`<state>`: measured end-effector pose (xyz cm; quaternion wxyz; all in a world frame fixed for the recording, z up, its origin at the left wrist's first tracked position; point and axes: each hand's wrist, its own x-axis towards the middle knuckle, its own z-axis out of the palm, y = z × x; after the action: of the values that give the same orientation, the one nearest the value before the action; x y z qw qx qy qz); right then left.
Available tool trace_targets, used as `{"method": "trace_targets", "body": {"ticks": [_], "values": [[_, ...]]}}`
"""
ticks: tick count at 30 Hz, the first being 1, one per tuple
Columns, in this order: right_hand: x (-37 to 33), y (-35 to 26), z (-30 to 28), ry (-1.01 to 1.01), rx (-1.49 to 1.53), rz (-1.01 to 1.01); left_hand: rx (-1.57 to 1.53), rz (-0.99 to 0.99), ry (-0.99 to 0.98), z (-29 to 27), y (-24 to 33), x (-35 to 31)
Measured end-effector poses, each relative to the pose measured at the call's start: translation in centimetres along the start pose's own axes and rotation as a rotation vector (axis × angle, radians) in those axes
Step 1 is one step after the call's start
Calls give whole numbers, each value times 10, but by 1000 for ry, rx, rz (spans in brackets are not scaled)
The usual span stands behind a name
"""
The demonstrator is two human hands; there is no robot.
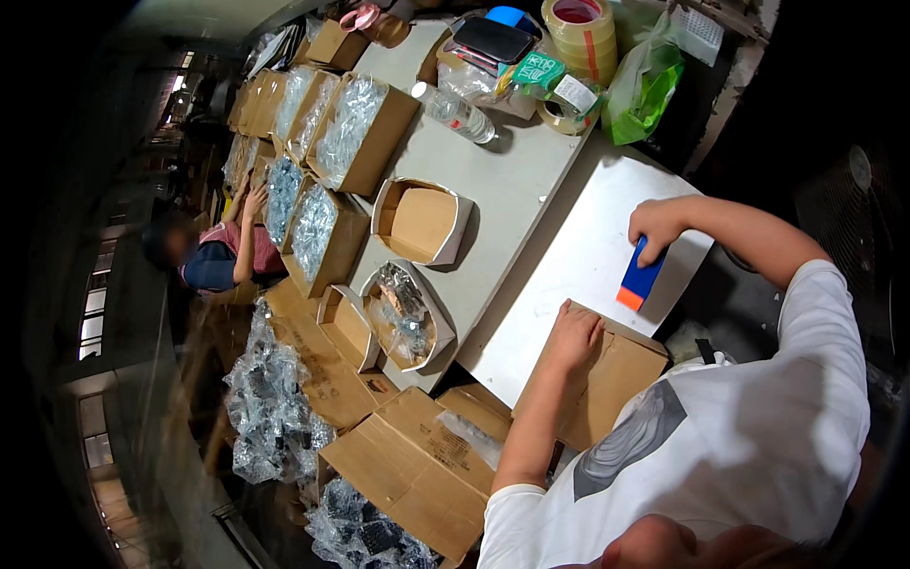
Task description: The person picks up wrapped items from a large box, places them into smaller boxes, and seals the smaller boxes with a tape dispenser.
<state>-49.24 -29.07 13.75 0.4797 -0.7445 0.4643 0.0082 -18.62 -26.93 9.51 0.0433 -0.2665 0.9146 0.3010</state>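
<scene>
At the near corner of a long packing table (512, 190), you press your left hand (573, 334), open and palm down, on the closed brown carton (607, 379) that lies at the table's edge just in front of you. Your right hand (654, 226) is closed around a blue block-shaped tool with an orange end (638, 282), whose tip rests on the white board (578, 256) just beyond the carton.

The work looks best done with the left palm flat and firm so the carton cannot slide off the edge. Draw the tool toward the flap in one straight pass, clear of your own fingers.

Down the table, several containers stand open. A white-sided box (422, 223) shows only a bare cardboard bottom, and the one nearer you (409, 308) holds small parts in clear plastic bags. A smaller box beside it (346, 324) appears empty. A row of brown cartons (353, 128) along the left edge is packed full of shiny clear bags. A plastic bottle (457, 112) lies on its side, with rolls of tape (583, 30) and a green bag (645, 85) at the far end. Another person (213, 256) works at the cartons to the left.
</scene>
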Motion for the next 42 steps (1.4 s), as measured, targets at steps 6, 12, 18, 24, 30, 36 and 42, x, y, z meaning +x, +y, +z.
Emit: {"method": "trace_targets", "body": {"ticks": [6,12,18,24,30,36,42], "values": [[31,6,20,63,-383,18,-49,67,49,-5,21,1],[51,-53,66,59,-425,235,235,-21,-228,-11,60,6],[38,-70,60,283,-500,457,345,-142,-436,1,79,31],[22,3,99,978,-433,549,329,-199,-98,34,82,11],[-14,69,147,1102,-342,847,153,-511,98,67,79,-109],[38,17,197,1286,220,363,-497,-1059,1044,161,7,-257],[65,-54,253,235,1189,94,-1827,-778,677,142,-24,-251]]}}
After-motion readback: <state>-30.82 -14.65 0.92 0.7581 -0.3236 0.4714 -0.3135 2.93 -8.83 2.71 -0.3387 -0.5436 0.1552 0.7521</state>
